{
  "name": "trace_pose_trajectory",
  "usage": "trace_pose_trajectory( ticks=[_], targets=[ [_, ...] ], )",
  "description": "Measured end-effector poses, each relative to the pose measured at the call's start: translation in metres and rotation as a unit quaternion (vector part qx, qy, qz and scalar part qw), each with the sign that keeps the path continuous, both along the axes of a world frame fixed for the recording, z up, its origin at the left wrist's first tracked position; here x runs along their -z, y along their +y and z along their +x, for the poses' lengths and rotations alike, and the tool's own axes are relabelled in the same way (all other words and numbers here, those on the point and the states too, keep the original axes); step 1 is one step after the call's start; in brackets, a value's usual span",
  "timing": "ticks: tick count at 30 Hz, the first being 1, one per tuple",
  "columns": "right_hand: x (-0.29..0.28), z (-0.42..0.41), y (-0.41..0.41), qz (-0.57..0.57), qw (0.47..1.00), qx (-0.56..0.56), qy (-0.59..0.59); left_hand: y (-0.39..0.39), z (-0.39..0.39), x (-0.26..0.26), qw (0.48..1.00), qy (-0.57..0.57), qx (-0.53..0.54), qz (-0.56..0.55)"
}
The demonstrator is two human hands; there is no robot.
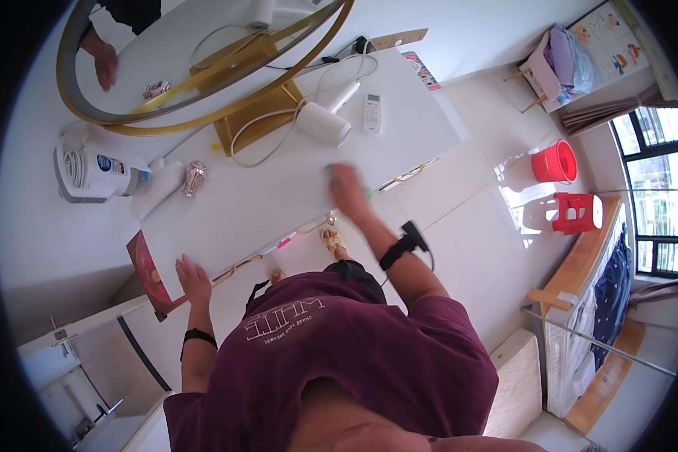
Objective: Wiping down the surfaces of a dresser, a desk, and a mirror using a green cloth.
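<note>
My right hand [347, 191], blurred, presses a green cloth [369, 192] against the white dresser top [260, 195] near its front edge. Only small bits of the cloth show around the fingers. My left hand [193, 278] lies with fingers spread on the front left corner of the same top, holding nothing. Beyond my right hand are a white hair dryer [323, 123] with its cord and a white remote control [372, 113]. A pinkish, faceted bottle-like ornament [195, 178] stands towards the left side.
A gold-framed round mirror [226, 127] rises at the back. A white corded appliance [93, 169] is at the left end. Drawers with gold handles [409, 174] line the front edge. On the floor to the right are a red bucket [553, 161] and a red stool [577, 213].
</note>
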State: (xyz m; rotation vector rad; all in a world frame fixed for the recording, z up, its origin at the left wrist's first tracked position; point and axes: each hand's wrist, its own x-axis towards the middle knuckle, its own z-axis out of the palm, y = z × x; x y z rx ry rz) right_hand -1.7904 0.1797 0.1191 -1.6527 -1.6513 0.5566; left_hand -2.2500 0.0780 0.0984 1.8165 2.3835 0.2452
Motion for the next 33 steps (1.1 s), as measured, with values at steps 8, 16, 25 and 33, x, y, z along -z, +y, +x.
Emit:
trace_pose_trajectory(
  ticks=[8, 16, 25, 33],
  targets=[
    [-0.004, 0.035, 0.012, -0.058, 0.995, 0.003, -0.084, -0.001, -0.008, 0.0, 0.999, -0.001, 0.004, -0.039],
    [0.042, 0.362, 0.001, -0.134, 0.802, 0.565, -0.139, 0.015, 0.0, 0.0, 0.996, -0.011, -0.023, -0.08],
    [-0.012, 0.085, -0.001, 0.059, 0.981, -0.152, -0.109, 0.06, 0.128, -0.016, 0.99, -0.025, 0.136, 0.017],
    [0.038, 0.3, 0.052, 0.081, 0.924, 0.225, -0.299, 0.09, 0.211, -0.054, 0.978, -0.114, 0.175, 0.016]
  ],
)
